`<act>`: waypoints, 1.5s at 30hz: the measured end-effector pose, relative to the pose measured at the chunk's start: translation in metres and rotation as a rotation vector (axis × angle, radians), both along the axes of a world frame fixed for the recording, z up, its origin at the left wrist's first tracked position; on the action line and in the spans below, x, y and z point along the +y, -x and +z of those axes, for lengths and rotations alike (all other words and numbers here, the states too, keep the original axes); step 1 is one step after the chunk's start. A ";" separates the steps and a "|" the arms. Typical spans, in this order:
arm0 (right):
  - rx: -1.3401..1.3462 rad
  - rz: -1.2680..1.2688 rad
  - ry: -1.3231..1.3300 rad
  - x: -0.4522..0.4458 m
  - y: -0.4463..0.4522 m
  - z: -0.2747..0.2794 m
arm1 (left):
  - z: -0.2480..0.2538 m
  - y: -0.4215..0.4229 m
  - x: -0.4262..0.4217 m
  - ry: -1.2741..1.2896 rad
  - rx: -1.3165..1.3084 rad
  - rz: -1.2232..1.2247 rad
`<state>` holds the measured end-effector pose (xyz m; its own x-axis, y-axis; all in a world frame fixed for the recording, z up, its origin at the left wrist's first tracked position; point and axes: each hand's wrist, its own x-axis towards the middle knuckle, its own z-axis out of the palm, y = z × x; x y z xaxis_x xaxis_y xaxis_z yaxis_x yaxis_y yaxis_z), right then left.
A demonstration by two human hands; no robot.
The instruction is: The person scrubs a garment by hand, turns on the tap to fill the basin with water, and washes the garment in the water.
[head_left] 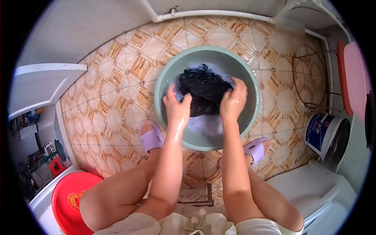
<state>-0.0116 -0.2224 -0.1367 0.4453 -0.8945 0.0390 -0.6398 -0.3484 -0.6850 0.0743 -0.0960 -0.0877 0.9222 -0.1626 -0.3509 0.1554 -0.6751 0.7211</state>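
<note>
A round grey-green basin (250, 121) stands on the tiled floor between my feet, with cloudy, sudsy water inside. Dark wet cloth (205, 90) lies bunched in the water. At the cloth's left edge is my left hand (177, 105), wet, its thumb and fingers curved around the side of the bundle. My right hand (234, 100), also wet and shiny, is on the cloth's right edge with its fingers bent. The fingertips of both hands are partly hidden against the cloth. Below the hands, a pale patch of suds shows on the water.
Purple slippers (150, 137) are on my feet beside the basin. A red round basin (64, 196) is at the lower left, near an open white door (47, 84). At the right lie a white-and-blue bucket (319, 131) on its side and a coiled hose (296, 84). White pipes (223, 13) run along the wall.
</note>
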 end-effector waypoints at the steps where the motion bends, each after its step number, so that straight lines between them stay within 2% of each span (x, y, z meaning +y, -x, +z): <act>1: -0.015 0.164 0.072 0.004 -0.005 -0.005 | -0.014 0.006 0.005 -0.017 -0.005 -0.086; 3: 0.314 0.379 0.078 0.027 -0.021 -0.015 | -0.055 0.021 0.016 -0.160 -0.091 -0.327; 5: 0.526 0.524 0.039 0.034 -0.022 -0.034 | -0.069 0.039 0.017 -0.355 0.071 -0.586; 6: 0.500 0.518 -0.021 0.033 -0.024 -0.036 | -0.084 0.052 0.020 -0.463 0.035 -0.663; 7: 0.476 0.513 -0.080 0.030 -0.026 -0.041 | -0.058 0.055 0.011 -0.532 0.193 -0.659; 9: 0.376 0.487 -0.169 0.023 -0.027 -0.051 | -0.052 0.060 0.008 -0.565 0.243 -0.709; 11: 0.419 0.511 0.082 0.015 -0.030 -0.054 | -0.042 0.052 0.002 -0.554 0.287 -0.744; 12: 0.410 0.503 -0.074 0.011 -0.038 -0.027 | -0.037 0.050 0.001 -0.551 0.341 -0.785; 13: 0.412 0.505 -0.066 0.014 -0.042 -0.022 | -0.043 0.049 0.005 -0.543 0.339 -0.782; 15: 0.285 0.282 0.178 0.026 -0.053 -0.015 | -0.070 0.050 0.018 -0.322 0.400 -0.883; 16: 0.204 0.365 0.226 0.032 -0.054 -0.018 | -0.075 0.056 0.017 -0.281 0.375 -0.870; 17: 0.154 0.456 0.089 0.041 -0.054 -0.030 | -0.078 0.058 0.022 -0.274 0.371 -0.858; 19: 0.268 0.486 -0.011 0.054 -0.048 -0.026 | -0.075 0.058 0.030 -0.101 0.435 -1.008; 20: 0.254 0.414 -0.164 0.056 -0.042 -0.024 | -0.084 0.058 0.039 -0.078 0.308 -1.028; 21: 0.243 0.344 -0.317 0.056 -0.033 -0.025 | -0.068 0.049 0.040 -0.065 0.302 -1.013; 22: 0.107 0.245 -0.333 0.054 -0.020 -0.039 | -0.042 0.034 0.038 -0.211 0.362 -0.969; 23: -0.089 0.104 -0.584 0.043 -0.009 -0.067 | -0.027 0.020 0.038 -0.353 0.424 -0.921; 24: -0.324 -0.077 -0.849 0.035 -0.001 -0.031 | -0.029 0.013 0.041 -0.290 0.355 -0.738; 25: -0.481 -0.199 -0.914 0.028 0.004 -0.003 | -0.031 0.007 0.043 -0.228 0.289 -0.554; 26: -0.510 -0.166 -0.860 0.019 0.012 0.024 | -0.028 0.003 0.043 -0.147 0.150 -0.494; 27: -0.537 -0.216 -0.835 0.005 0.017 0.028 | -0.026 -0.001 0.044 -0.071 0.009 -0.431; 28: -0.693 -0.183 -0.918 0.002 0.017 0.063 | -0.026 0.000 0.043 -0.060 0.013 -0.409; 29: -0.738 -0.206 -0.964 -0.003 0.018 0.088 | -0.027 0.001 0.039 -0.100 -0.087 -0.463; 30: -0.769 -0.115 -0.968 -0.004 0.019 0.121 | -0.029 0.001 0.036 -0.142 -0.189 -0.520; 31: -0.767 -0.141 -0.929 -0.004 0.018 0.146 | -0.033 0.000 0.033 -0.132 -0.194 -0.507; 33: -0.878 -0.045 -0.902 0.000 0.015 0.191 | -0.041 -0.004 0.026 0.134 -0.233 -0.589; 35: -0.944 0.087 -0.963 -0.001 0.020 0.228 | -0.009 -0.021 0.022 0.243 -0.153 -0.670; 37: -1.015 0.207 -0.925 -0.010 0.028 0.249 | 0.023 -0.032 0.024 0.550 0.297 -0.720; 38: -0.982 0.224 -0.817 -0.016 0.032 0.252 | 0.009 -0.038 0.024 0.601 0.253 -0.639; 39: -0.950 0.240 -0.709 -0.021 0.035 0.254 | 0.029 -0.037 0.031 0.780 0.294 -0.435; 41: -0.924 0.308 -0.714 -0.026 0.042 0.239 | 0.040 -0.050 0.041 0.901 0.310 -0.332; 43: -0.861 0.324 -0.759 -0.034 0.052 0.194 | 0.053 -0.054 0.048 0.845 0.248 -0.226; 45: -0.598 0.309 -0.892 -0.045 0.067 0.126 | 0.050 -0.057 0.050 0.785 0.236 -0.312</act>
